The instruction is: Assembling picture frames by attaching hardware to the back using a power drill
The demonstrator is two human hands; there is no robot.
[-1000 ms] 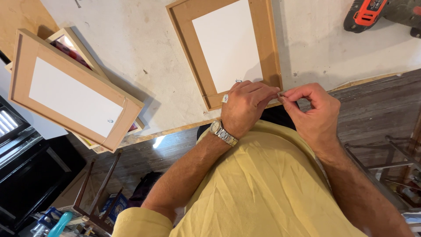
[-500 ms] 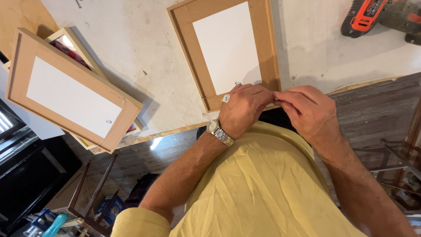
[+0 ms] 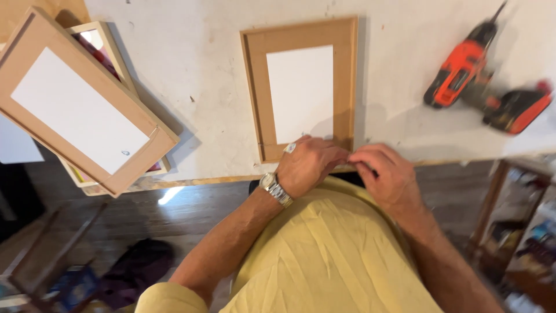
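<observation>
Both hands meet at the near edge of the wooden frame (image 3: 301,87): left hand (image 3: 310,165) and right hand (image 3: 385,174) pinch something too small to tell; drill (image 3: 483,75) lies untouched on the tabletop (image 3: 197,69); fastening apparently unfinished.

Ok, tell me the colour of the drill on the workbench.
Orange and black drill, seen in the head view.

worktop (image 3: 191,69): white, scuffed | floor (image 3: 191,214): dark wood planks | shelf (image 3: 515,220): wooden, right
</observation>
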